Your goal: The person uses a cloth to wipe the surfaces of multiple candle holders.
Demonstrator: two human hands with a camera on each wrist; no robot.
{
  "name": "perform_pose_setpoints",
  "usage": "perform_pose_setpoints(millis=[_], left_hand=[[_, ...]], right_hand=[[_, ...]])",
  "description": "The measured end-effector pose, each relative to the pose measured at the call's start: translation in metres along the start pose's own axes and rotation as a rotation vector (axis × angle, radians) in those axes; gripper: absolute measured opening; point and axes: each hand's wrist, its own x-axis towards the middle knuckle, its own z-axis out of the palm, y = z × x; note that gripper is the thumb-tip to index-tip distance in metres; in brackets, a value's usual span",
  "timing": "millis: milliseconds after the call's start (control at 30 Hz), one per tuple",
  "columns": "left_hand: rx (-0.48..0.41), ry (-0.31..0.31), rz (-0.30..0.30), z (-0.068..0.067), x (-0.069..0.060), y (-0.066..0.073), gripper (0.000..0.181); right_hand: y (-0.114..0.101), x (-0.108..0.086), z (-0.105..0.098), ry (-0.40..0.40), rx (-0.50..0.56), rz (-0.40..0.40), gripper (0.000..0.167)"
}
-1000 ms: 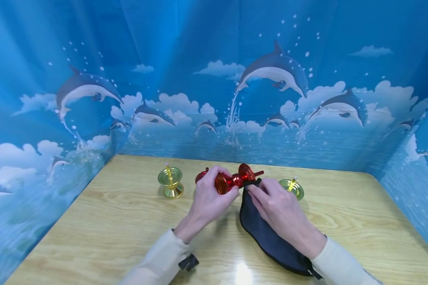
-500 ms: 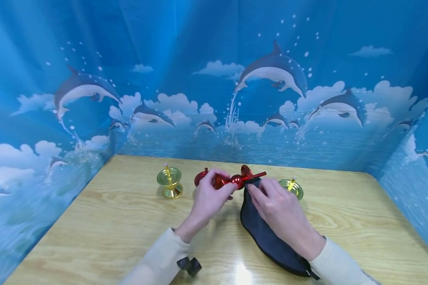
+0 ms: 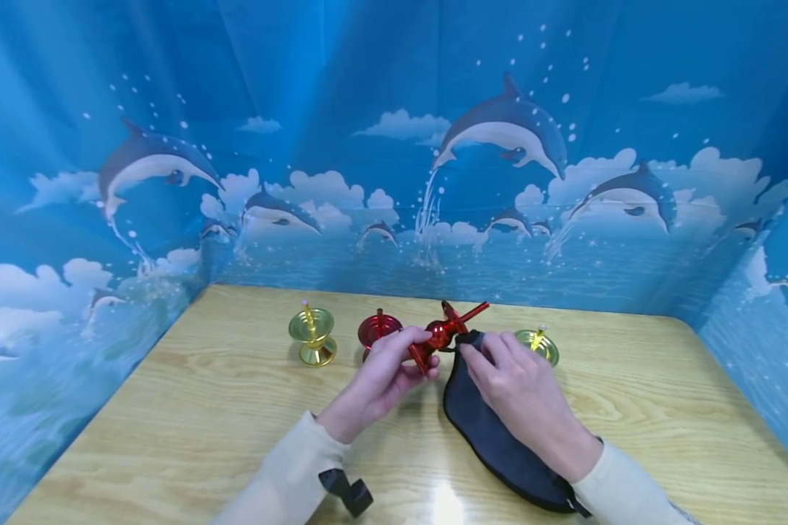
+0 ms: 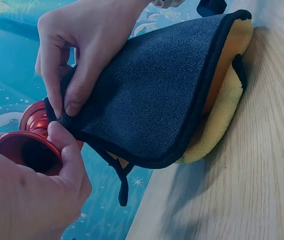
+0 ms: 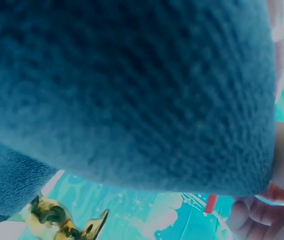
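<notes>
Nearest, a dark grey plush cloth with black piping and a yellow underside (image 3: 492, 456) hangs in folds below the right hand (image 3: 528, 379), whose grip is narrow, thumb and fingers pinching the cloth's upper corner; it looks soft, limp and light, best taken by that bound edge. Just beyond, the left hand (image 3: 384, 372) has its grip curled about the flared foot of a glossy red metallic stand with a round bulb, a shallow dish and a thin rod (image 3: 438, 334). The stand is off the bench, tilted, its dish end just beside the cloth's corner. It is probably light and stiff, slippery where polished; the foot or the waist by the bulb should give the surest hold, while the slim rod may be fragile. Behind stands a matching red stand (image 3: 371, 333), flanked by a left gold stand (image 3: 319, 354) and a right gold stand (image 3: 551, 351). The pale wood-grained bench (image 3: 236, 408) shines near its front; a blue dolphin-printed curtain (image 3: 381, 168) encloses it.
</notes>
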Motion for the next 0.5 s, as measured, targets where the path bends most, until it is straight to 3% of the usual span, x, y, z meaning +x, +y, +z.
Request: perform_pose_setpoints(millis=[200,367,500], left_hand=[[-0.050,-0.030,0.003,-0.0017,-0.0013,0.0015,0.006],[-0.010,-0.003,0.102,-0.0029,-0.0016,0.0027,0.013],[0.044,-0.003,0.192,-0.0044,-0.0015,0.0033,0.017]], right_hand=[[0.0004,-0.0020,-0.0004,0.033,0.094,0.074,0.035],[0.0041,-0.0047,-0.0004,0.040,0.352,0.230,0.029],[0.0099,-0.0083,-0.0029,-0.044,0.578,0.414,0.023]])
